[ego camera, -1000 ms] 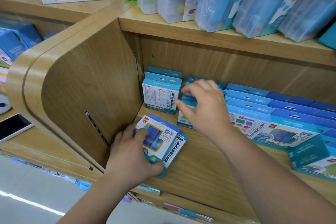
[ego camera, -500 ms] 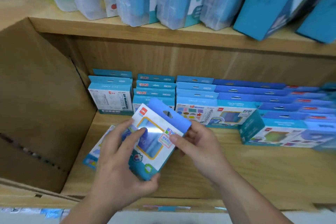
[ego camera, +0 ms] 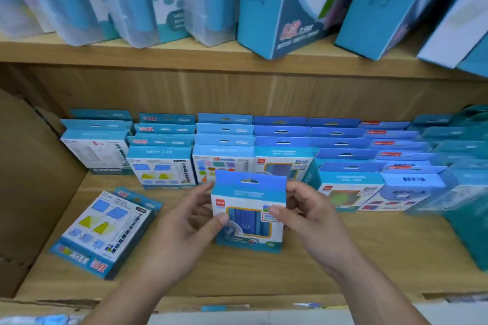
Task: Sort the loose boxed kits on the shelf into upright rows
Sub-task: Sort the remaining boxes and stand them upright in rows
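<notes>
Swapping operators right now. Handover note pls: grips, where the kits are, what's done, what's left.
Left grip: thumb and fingers pinch the held box at its left edge.
Right grip: pinches the same box at its right edge. The box is upright, in front of the rows.
Done: upright rows line the back of the shelf.
Left: the held box looks like the front box of the matching row, so it probably goes there. A flat box lies loose at the left front; another may sit beneath it.
</notes>
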`<move>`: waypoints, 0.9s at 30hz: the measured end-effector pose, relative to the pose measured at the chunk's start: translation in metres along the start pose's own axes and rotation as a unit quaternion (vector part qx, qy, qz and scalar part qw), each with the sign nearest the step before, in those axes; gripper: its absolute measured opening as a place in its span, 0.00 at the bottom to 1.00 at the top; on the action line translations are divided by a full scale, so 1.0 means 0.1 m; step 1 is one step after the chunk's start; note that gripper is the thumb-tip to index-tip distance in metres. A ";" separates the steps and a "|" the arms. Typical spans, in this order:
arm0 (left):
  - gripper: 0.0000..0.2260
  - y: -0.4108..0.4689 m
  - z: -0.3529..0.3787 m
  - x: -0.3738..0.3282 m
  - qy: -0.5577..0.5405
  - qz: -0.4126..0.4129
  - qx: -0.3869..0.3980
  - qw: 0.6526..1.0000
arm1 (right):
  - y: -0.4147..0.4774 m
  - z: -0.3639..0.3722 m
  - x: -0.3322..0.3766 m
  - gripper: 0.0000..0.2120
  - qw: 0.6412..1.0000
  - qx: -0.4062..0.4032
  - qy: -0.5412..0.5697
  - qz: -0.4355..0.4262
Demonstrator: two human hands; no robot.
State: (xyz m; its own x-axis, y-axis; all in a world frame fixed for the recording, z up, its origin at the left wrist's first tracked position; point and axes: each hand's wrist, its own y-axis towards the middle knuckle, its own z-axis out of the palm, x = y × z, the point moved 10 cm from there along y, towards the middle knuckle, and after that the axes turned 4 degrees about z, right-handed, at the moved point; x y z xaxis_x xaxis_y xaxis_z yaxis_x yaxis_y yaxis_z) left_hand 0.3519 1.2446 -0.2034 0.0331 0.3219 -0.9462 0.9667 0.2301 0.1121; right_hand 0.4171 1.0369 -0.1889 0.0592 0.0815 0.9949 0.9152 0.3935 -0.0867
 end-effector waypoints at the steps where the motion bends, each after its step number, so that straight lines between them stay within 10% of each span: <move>1: 0.25 0.01 0.09 0.01 0.001 -0.005 0.003 1.000 | -0.02 -0.08 -0.02 0.15 1.000 0.004 -0.007 0.005; 27: 0.13 0.34 0.67 -0.31 0.137 -0.028 -0.214 0.967 | -0.06 -1.40 -0.24 0.06 0.977 -0.083 -0.195 -0.013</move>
State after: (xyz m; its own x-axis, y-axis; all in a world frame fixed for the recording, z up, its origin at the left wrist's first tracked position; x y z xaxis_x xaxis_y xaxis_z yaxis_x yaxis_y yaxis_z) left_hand 0.4008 1.1811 -0.1907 -0.1404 0.5157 -0.8452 0.7695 0.5939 0.2346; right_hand 0.4658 0.9047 -0.2054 -0.0922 0.4295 0.8984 0.9684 0.2487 -0.0195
